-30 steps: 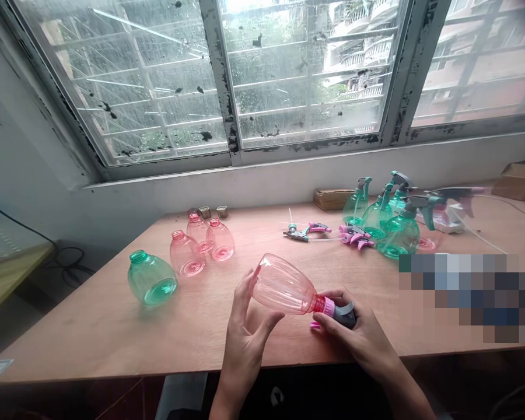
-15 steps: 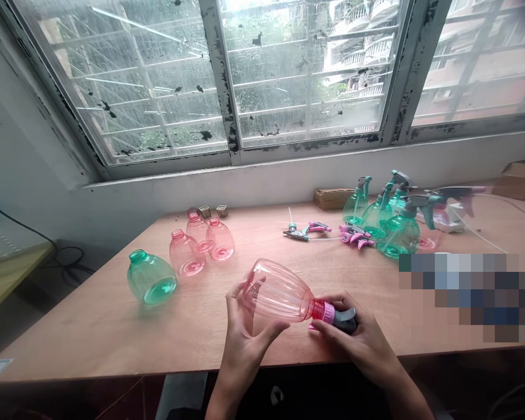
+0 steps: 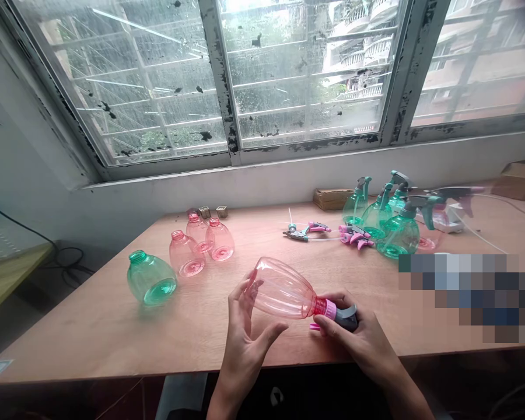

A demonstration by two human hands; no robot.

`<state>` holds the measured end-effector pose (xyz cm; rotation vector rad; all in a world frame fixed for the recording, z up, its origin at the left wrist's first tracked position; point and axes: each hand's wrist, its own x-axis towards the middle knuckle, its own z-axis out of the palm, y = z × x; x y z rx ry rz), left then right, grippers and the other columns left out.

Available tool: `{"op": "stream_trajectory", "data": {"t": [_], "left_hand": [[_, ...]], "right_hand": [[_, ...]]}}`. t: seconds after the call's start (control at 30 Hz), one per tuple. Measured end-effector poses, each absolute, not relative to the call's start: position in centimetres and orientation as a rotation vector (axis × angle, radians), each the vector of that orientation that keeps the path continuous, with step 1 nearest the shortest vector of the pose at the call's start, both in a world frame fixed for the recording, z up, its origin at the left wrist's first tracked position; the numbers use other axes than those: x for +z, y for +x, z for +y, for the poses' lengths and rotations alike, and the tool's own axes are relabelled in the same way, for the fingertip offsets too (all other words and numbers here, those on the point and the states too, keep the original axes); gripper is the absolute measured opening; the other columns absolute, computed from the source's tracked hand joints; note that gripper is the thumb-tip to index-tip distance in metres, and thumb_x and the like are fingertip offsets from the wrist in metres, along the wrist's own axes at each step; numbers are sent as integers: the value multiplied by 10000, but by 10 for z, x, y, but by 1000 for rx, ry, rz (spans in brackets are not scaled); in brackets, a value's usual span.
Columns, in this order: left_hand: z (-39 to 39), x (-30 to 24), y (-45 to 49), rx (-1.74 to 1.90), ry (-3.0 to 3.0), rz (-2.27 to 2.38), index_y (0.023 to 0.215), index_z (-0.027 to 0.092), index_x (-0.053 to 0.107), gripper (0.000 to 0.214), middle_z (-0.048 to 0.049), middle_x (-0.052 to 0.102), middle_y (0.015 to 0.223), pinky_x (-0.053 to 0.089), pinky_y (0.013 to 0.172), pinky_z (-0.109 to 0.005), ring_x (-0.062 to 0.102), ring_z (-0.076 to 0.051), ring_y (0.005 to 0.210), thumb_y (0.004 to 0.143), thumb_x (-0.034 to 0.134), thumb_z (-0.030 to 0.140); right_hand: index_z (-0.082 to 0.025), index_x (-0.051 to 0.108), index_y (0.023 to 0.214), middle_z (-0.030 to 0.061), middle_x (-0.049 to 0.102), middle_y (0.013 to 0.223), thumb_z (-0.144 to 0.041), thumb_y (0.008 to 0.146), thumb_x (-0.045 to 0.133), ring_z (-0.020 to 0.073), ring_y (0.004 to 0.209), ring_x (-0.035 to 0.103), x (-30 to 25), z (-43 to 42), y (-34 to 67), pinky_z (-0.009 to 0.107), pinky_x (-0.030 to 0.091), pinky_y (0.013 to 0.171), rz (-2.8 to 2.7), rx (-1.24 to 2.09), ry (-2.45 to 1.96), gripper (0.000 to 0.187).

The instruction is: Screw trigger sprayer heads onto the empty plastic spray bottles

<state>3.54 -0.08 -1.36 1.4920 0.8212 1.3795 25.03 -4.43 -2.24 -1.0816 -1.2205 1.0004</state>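
Note:
A clear pink spray bottle (image 3: 284,290) lies tilted in the air between my hands, its base to the left. My left hand (image 3: 247,326) cups the base loosely; some fingers show through the plastic, and the thumb stands a little off the underside. At the neck, my right hand (image 3: 359,329) is closed around the spray head (image 3: 346,318), which has a pink collar (image 3: 330,310) seated on the bottle's neck. A pink trigger part (image 3: 315,327) pokes out below the thumb. Some right fingers are hidden behind the head.
Pink bottles (image 3: 191,262) without heads and one green bottle (image 3: 151,280) stand left. Loose trigger heads (image 3: 356,236) lie behind my hands. Several green spray bottles (image 3: 398,236) with heads stand right, near a white cable (image 3: 485,236) and a blurred-out patch (image 3: 476,291).
The bottle's base has shifted slightly right and up, and its neck slightly right. My left thumb has come a little away from the bottle. My right hand keeps its grip.

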Motion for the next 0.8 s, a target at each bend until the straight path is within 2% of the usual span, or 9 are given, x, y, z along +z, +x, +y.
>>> {"op": "stream_trajectory", "data": {"t": [0.17, 0.33, 0.53, 0.67, 0.8], "left_hand": [[-2, -14, 34, 1467, 1431, 804, 1307, 297, 465, 657, -114, 375, 1640, 279, 1265, -521, 405, -340, 1496, 790, 870, 327], [0, -16, 35, 1377, 1419, 782, 1317, 291, 439, 626, -128, 400, 1633, 272, 1260, -549, 380, -348, 1511, 832, 834, 307], [0, -10, 36, 1327, 1535, 779, 1437, 313, 405, 620, -83, 250, 1709, 207, 1294, -491, 247, -300, 1571, 918, 745, 291], [0, -8, 35, 1313, 1606, 836, 1496, 342, 395, 637, -58, 313, 1683, 188, 1300, -468, 269, -290, 1564, 945, 714, 308], [0, -10, 34, 1291, 1521, 840, 1494, 320, 406, 624, -78, 373, 1651, 265, 1268, -502, 346, -314, 1525, 948, 707, 348]], "right_hand": [[-239, 734, 1011, 17, 749, 919, -404, 887, 780, 219, 832, 689, -23, -45, 252, 298, 549, 757, -1448, 868, -1152, 211], [-222, 710, 1012, 11, 742, 884, -430, 859, 807, 200, 764, 702, -23, -44, 252, 295, 607, 714, -1204, 1038, -1063, 276], [-201, 706, 1011, 11, 731, 863, -438, 854, 815, 197, 738, 710, -23, -42, 250, 326, 644, 723, -1102, 1082, -1036, 305], [-197, 689, 1043, 30, 726, 899, -467, 866, 792, 223, 781, 702, -25, -41, 249, 354, 634, 741, -1194, 997, -1121, 339], [-188, 682, 1051, 64, 745, 943, -478, 891, 754, 258, 834, 713, -27, -41, 249, 389, 618, 787, -1295, 885, -1200, 339]]}}
